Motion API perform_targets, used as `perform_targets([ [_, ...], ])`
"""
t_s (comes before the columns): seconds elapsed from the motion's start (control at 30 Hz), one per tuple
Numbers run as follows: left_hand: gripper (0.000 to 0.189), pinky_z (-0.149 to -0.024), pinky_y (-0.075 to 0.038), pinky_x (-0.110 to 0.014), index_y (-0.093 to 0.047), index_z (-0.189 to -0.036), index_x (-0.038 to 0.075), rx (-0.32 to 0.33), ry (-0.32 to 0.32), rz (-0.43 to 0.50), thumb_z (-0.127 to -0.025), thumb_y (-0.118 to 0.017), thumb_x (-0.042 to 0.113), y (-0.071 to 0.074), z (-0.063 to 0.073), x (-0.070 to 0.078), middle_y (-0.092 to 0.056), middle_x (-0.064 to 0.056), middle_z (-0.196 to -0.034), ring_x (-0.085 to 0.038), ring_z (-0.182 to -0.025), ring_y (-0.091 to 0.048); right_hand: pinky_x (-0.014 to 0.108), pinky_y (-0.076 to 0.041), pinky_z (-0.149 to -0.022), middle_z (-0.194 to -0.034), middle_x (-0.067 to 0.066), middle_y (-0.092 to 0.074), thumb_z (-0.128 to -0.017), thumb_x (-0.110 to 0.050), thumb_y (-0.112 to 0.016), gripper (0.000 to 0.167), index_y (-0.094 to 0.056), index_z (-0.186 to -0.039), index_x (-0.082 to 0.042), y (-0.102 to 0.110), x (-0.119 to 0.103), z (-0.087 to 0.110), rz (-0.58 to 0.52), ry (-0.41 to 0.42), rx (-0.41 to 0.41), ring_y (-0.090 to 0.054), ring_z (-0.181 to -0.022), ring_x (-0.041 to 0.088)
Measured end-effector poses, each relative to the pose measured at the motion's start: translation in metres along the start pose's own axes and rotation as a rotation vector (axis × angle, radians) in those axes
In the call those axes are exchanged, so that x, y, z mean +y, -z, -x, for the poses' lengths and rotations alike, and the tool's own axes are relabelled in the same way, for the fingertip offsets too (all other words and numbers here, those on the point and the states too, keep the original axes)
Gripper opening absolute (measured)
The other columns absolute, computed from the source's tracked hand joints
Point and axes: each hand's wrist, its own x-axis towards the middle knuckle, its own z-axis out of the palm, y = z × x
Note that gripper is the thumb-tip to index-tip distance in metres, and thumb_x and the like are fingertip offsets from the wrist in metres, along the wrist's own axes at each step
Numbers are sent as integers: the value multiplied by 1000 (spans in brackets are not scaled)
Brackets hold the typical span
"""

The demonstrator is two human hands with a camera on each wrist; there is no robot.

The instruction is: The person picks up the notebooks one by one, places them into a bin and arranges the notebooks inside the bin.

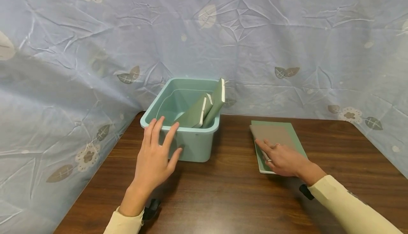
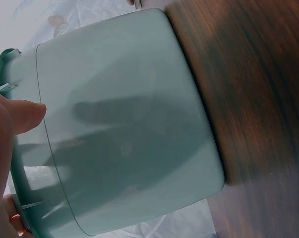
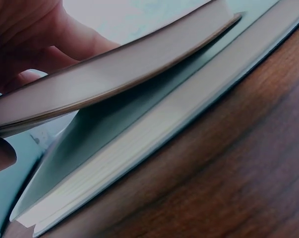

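On the right side of the table, my right hand (image 1: 282, 159) pinches a tan notebook (image 1: 275, 134), fingers on top and thumb (image 3: 0, 156) underneath. The near part of that notebook is raised off a green notebook (image 1: 298, 140); the green page block (image 3: 139, 144) lies flat on the wood. My left hand (image 1: 154, 156) is at the near rim of a pale blue-green plastic bin (image 1: 194, 145), fingers spread and extended, thumb in front of the bin's wall. Whether its fingertips touch the rim cannot be told. Green notebooks (image 1: 192, 115) lean inside the bin's right side; one (image 1: 216, 99) sticks up above the rim.
The dark wooden table (image 1: 229, 195) carries the bin at the back left. A blue-grey patterned cloth (image 1: 248, 49) hangs behind and along the sides. Black straps (image 1: 151, 209) are at both wrists.
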Motion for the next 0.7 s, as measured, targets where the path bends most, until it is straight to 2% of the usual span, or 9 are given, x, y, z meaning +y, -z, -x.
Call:
perform_targets([
  [0.17,80,-122,-36,-67,-48,-159,17,1,-1,2,-88,-83,24,0,0,0,-39,-30,-163,-51,-150,-37,58,-62,-88,-146,43,-54,-109,-17,-56,58,-37,-160,1,0,1,0,-29,-18,29,-76,-95,47],
  [0.37,81,-122,-36,-67,-49,-159,16,5,-4,2,-86,-84,23,0,1,1,-39,-31,-162,-52,-149,-38,60,-59,-97,-144,40,-58,-110,-22,-56,57,-41,-159,2,3,1,0,-68,-25,42,-74,-112,49],
  [0.47,81,-122,-36,-67,-49,-158,16,7,-5,2,-86,-84,23,0,1,1,-40,-31,-162,-53,-148,-39,57,-61,-95,-134,36,-67,-110,-21,-58,56,-43,-158,3,5,2,-1,-73,-7,65,-76,-108,45],
  [0.63,82,-122,-37,-67,-48,-159,16,9,-6,0,-86,-85,23,-1,1,0,-40,-30,-162,-52,-148,-39,52,-64,-87,-116,27,-77,-109,-20,-59,54,-46,-156,3,6,3,-2,-72,15,92,-80,-89,34],
  [0.7,82,-122,-36,-67,-48,-159,16,7,-3,-2,-86,-85,23,-1,2,-1,-39,-30,-163,-52,-149,-38,49,-64,-86,-100,19,-80,-109,-21,-58,54,-45,-157,3,8,4,-4,-83,12,80,-79,-81,26],
])
